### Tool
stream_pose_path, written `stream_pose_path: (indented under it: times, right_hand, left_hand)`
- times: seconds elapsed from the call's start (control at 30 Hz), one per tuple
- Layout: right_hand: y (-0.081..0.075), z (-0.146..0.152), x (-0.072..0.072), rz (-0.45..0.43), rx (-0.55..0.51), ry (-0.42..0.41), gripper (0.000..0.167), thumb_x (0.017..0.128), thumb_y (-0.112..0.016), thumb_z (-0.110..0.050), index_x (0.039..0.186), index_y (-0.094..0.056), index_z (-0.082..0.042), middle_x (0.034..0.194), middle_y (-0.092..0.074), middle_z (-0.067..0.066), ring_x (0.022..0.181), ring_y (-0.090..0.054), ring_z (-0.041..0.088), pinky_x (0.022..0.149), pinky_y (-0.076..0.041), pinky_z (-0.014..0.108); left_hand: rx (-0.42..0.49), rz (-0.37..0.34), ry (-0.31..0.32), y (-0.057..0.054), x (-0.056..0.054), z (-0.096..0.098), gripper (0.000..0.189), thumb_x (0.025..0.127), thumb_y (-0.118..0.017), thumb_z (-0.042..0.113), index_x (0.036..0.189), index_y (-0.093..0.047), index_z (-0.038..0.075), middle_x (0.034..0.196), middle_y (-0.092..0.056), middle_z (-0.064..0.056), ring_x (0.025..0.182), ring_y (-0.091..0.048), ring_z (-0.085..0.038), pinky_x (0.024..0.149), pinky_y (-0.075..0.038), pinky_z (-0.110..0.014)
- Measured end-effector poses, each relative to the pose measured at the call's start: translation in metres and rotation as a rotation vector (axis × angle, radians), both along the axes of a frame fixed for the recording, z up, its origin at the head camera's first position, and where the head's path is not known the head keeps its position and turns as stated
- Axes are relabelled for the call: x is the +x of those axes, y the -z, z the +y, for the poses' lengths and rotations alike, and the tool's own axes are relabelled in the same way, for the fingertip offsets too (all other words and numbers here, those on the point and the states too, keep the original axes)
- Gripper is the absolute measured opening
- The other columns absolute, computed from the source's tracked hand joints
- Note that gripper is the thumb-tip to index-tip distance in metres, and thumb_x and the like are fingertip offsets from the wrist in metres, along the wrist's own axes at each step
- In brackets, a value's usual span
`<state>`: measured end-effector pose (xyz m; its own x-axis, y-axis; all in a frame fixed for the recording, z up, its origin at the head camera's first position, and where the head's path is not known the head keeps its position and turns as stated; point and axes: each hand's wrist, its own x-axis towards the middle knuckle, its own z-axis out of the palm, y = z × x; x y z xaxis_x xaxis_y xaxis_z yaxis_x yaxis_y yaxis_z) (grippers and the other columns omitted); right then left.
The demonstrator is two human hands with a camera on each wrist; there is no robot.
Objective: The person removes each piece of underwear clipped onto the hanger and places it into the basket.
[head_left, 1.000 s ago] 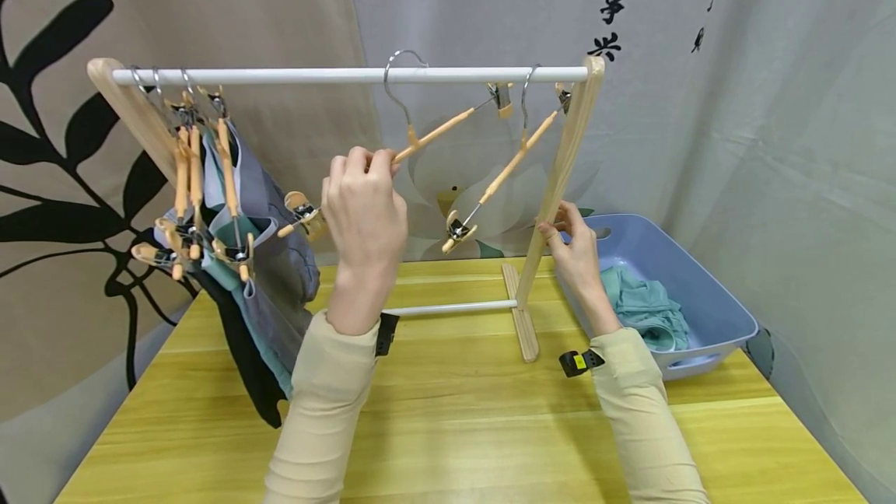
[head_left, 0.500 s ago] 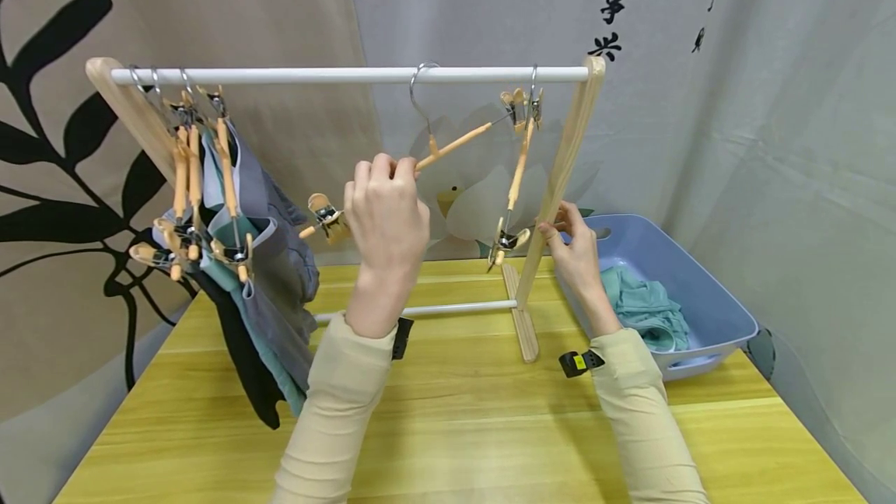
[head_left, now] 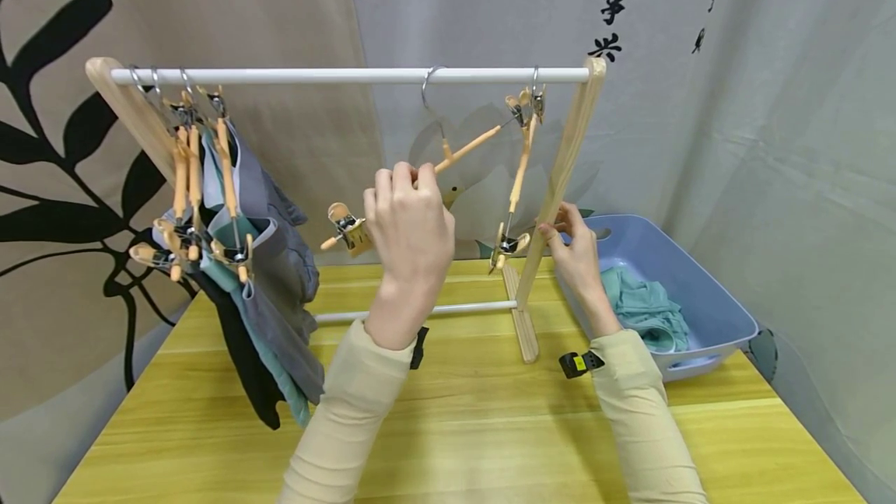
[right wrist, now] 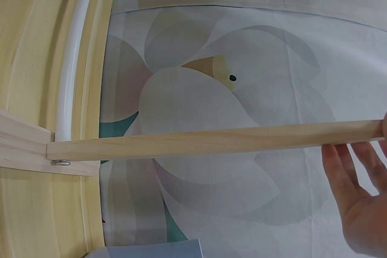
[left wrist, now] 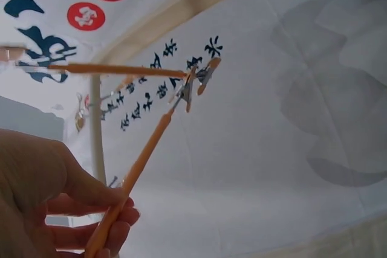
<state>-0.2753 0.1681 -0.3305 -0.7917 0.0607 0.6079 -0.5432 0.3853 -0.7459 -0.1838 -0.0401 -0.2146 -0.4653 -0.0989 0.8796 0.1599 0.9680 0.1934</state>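
Note:
My left hand (head_left: pixel 411 228) grips a clip hanger (head_left: pixel 467 150) by its wooden bar. Thumb and fingers wrap that hanger's bar (left wrist: pixel 136 164) in the left wrist view. Its hook sits on the white top rail of the clothes rack (head_left: pixel 301 76), and one clip (head_left: pixel 350 228) sticks out left of the hand. Another bare clip hanger (head_left: pixel 521 166) hangs just to the right, close to the first one's far clip. On the rack's right wooden post (head_left: pixel 563 169), my right hand (head_left: pixel 577 251) holds on, its thumb at the front; the right wrist view shows fingers (right wrist: pixel 338 176) against the post.
Several hangers with grey, teal and black garments (head_left: pixel 280 286) crowd the rack's left end. A blue basket (head_left: pixel 707 286) with a teal garment (head_left: pixel 644 306) stands right of the rack on the wooden table (head_left: pixel 490 426). A printed curtain (head_left: pixel 448 6) hangs close behind.
My left hand has moved right with the clip hanger, whose hook slid along the rail. The other bare hanger has swung round and shifted slightly right. My right hand has stayed on the post.

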Motion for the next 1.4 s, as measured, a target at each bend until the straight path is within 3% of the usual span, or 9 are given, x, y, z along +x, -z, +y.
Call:
stream_pose_path:
  times: [0.13, 0.37, 0.57, 0.77, 1.13, 1.27, 1.4]
  right_hand:
    - [0.003, 0.001, -0.002, 0.020, -0.001, -0.007, 0.034, 0.090, -0.061, -0.008, 0.121, -0.054, 0.001, 0.102, -0.065, 0.025, 0.076, -0.056, -0.009, 0.059, -0.048, 0.008]
    - [-0.021, -0.009, 0.023, -0.011, 0.000, -0.014, 0.034, 0.090, -0.060, -0.002, 0.121, -0.052, 0.010, 0.102, -0.064, 0.031, 0.076, -0.056, -0.005, 0.058, -0.047, 0.006]
    - [-0.020, -0.009, 0.022, 0.001, 0.004, -0.012, 0.033, 0.090, -0.059, -0.001, 0.120, -0.052, 0.010, 0.100, -0.064, 0.030, 0.077, -0.057, -0.005, 0.059, -0.047, 0.005]
    - [-0.020, -0.010, 0.023, 0.015, 0.017, 0.008, 0.032, 0.089, -0.059, -0.001, 0.119, -0.053, 0.009, 0.099, -0.063, 0.029, 0.077, -0.056, -0.008, 0.059, -0.049, 0.010]
    - [-0.019, -0.010, 0.024, 0.017, 0.029, 0.017, 0.033, 0.089, -0.060, -0.002, 0.119, -0.053, 0.009, 0.099, -0.065, 0.029, 0.077, -0.054, -0.011, 0.056, -0.045, 0.008]
    - [-0.019, -0.010, 0.023, 0.008, 0.029, 0.010, 0.034, 0.090, -0.060, -0.004, 0.121, -0.053, 0.009, 0.101, -0.065, 0.029, 0.078, -0.056, -0.010, 0.058, -0.047, 0.008]
    - [-0.020, -0.009, 0.024, 0.000, 0.035, 0.017, 0.033, 0.091, -0.059, -0.005, 0.121, -0.053, 0.008, 0.100, -0.065, 0.027, 0.079, -0.056, -0.007, 0.060, -0.053, 0.018]
  left_hand:
    - [-0.027, 0.054, -0.021, 0.004, 0.003, 0.007, 0.025, 0.081, -0.061, -0.002, 0.103, -0.072, 0.004, 0.090, -0.067, -0.012, 0.080, -0.057, -0.028, 0.069, -0.043, -0.035]
    - [-0.092, 0.135, -0.022, 0.009, 0.006, 0.018, 0.023, 0.084, -0.059, -0.003, 0.102, -0.071, 0.004, 0.093, -0.067, -0.011, 0.085, -0.057, -0.027, 0.073, -0.044, -0.034]
    - [-0.143, 0.161, -0.017, 0.014, 0.007, 0.026, 0.022, 0.081, -0.061, -0.004, 0.097, -0.072, 0.006, 0.103, -0.068, -0.013, 0.095, -0.058, -0.027, 0.080, -0.045, -0.035]
    - [-0.178, 0.211, 0.003, 0.021, 0.007, 0.034, 0.020, 0.084, -0.057, -0.004, 0.092, -0.072, 0.006, 0.108, -0.068, -0.017, 0.099, -0.059, -0.030, 0.081, -0.047, -0.037]
    - [-0.224, 0.171, 0.037, 0.032, 0.008, 0.040, 0.014, 0.079, -0.066, 0.002, 0.089, -0.072, 0.009, 0.123, -0.062, -0.023, 0.118, -0.055, -0.035, 0.091, -0.049, -0.042]
    - [-0.257, 0.223, 0.076, 0.037, 0.007, 0.038, 0.014, 0.080, -0.062, -0.002, 0.081, -0.070, 0.009, 0.123, -0.063, -0.020, 0.120, -0.054, -0.035, 0.097, -0.047, -0.041]
    - [-0.284, 0.290, 0.145, 0.044, 0.007, 0.037, 0.016, 0.078, -0.061, -0.004, 0.075, -0.069, 0.010, 0.111, -0.068, -0.014, 0.113, -0.059, -0.031, 0.094, -0.050, -0.037]
